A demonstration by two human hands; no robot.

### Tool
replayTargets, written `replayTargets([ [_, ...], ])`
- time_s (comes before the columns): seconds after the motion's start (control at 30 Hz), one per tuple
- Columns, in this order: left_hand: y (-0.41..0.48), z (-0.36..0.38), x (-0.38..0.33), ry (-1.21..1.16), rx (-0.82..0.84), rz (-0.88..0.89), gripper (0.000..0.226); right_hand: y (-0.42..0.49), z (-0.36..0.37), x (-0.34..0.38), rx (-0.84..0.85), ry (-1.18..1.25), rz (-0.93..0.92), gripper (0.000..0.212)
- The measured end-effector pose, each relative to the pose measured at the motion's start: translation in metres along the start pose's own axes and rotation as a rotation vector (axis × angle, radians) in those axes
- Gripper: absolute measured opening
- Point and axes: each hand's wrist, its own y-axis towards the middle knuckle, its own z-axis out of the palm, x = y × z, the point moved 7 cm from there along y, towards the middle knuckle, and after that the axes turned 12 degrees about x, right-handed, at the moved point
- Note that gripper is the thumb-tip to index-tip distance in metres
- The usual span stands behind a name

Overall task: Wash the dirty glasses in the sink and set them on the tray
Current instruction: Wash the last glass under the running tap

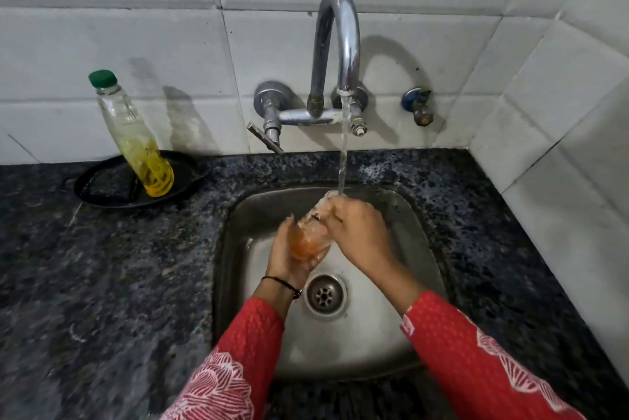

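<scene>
While water runs from the tap (pixel 337 45), a glass (pixel 311 236) sits tilted over the sink (pixel 418 232), above the drain (pixel 325 293). Left hand (pixel 289 256) cups its base; right hand (pixel 357 232) grips its upper end. Soap bottle (pixel 136 137): left of sink, on dark dish (pixel 102 188).

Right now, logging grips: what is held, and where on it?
A glass: left hand cups its base, right hand covers its mouth end under the running water.

sink: steel basin (pixel 401 334) bare around round drain (pixel 325 295); both hands block its middle
above: curved chrome tap (pixel 340 45) overhangs
left counter: black dish (pixel 102 195) with tilted clear bottle (pixel 136 137)
</scene>
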Motion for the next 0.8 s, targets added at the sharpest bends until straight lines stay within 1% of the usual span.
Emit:
replayTargets([
  [0.07, 0.006, -0.01, -0.005, -0.018, 0.004, 0.054, 0.048, 0.005, 0.013, -0.013, 0.037, 0.588, 0.166, 0.014],
  [0.1, 0.009, -0.014, -0.006, -0.011, -0.021, 0.05, 0.049, 0.005, 0.024, -0.011, 0.06, 0.744, 0.163, 0.017],
  [0.13, 0.012, -0.019, -0.006, 0.002, -0.031, 0.017, 0.048, 0.004, 0.036, -0.009, 0.091, 0.726, 0.102, 0.02],
  [0.17, 0.014, -0.022, -0.005, 0.029, -0.037, -0.042, 0.047, 0.001, 0.048, -0.005, 0.146, 0.611, 0.001, 0.026],
  [0.2, 0.018, -0.027, -0.004, 0.06, -0.05, -0.114, 0.046, -0.005, 0.062, -0.003, 0.22, 0.423, -0.073, 0.036],
  [0.23, 0.019, -0.029, -0.004, 0.125, -0.054, -0.194, 0.046, -0.013, 0.073, -0.004, 0.303, 0.173, -0.136, 0.046],
  [0.27, 0.022, -0.035, -0.003, 0.198, -0.066, -0.268, 0.044, -0.018, 0.082, -0.007, 0.329, -0.126, -0.228, 0.05],
  [0.3, 0.022, -0.035, -0.004, 0.262, -0.072, -0.335, 0.04, -0.022, 0.084, -0.011, 0.286, -0.383, -0.352, 0.046],
  [0.33, 0.025, -0.037, -0.004, 0.322, -0.086, -0.381, 0.034, -0.021, 0.085, -0.018, 0.247, -0.521, -0.44, 0.039],
  [0.37, 0.028, -0.037, -0.004, 0.359, -0.101, -0.415, 0.032, -0.019, 0.084, -0.022, 0.271, -0.529, -0.463, 0.035],
  [0.4, 0.032, -0.037, -0.005, 0.362, -0.109, -0.415, 0.033, -0.013, 0.087, -0.024, 0.337, -0.458, -0.446, 0.033],
  [0.43, 0.036, -0.032, -0.007, 0.337, -0.108, -0.399, 0.035, -0.005, 0.081, -0.019, 0.314, -0.335, -0.42, 0.033],
  [0.47, 0.042, -0.031, -0.007, 0.278, -0.103, -0.357, 0.037, 0.005, 0.081, -0.023, 0.327, -0.104, -0.306, 0.032],
  [0.57, 0.048, -0.018, -0.006, 0.033, -0.081, -0.19, 0.042, 0.033, 0.095, -0.039, 0.216, 0.599, 0.083, 0.031],
  [0.6, 0.05, -0.017, -0.004, -0.004, -0.084, -0.145, 0.043, 0.035, 0.104, -0.045, 0.177, 0.896, 0.273, 0.033],
  [0.63, 0.051, -0.019, 0.0, -0.002, -0.109, -0.136, 0.042, 0.034, 0.113, -0.046, 0.147, 1.126, 0.377, 0.039],
  [0.67, 0.051, -0.022, 0.003, 0.018, -0.136, -0.158, 0.042, 0.031, 0.119, -0.046, 0.129, 1.198, 0.438, 0.042],
  [0.7, 0.049, -0.024, 0.004, 0.053, -0.157, -0.198, 0.042, 0.028, 0.119, -0.047, 0.124, 1.051, 0.413, 0.04],
  [0.73, 0.049, -0.029, 0.007, 0.088, -0.181, -0.253, 0.042, 0.023, 0.114, -0.042, 0.165, 0.843, 0.312, 0.036],
  [0.77, 0.047, -0.033, 0.009, 0.117, -0.198, -0.312, 0.043, 0.02, 0.108, -0.032, 0.276, 0.481, 0.118, 0.033],
  [0.8, 0.045, -0.037, 0.012, 0.138, -0.214, -0.364, 0.044, 0.013, 0.115, -0.031, 0.427, 0.2, -0.004, 0.031],
])
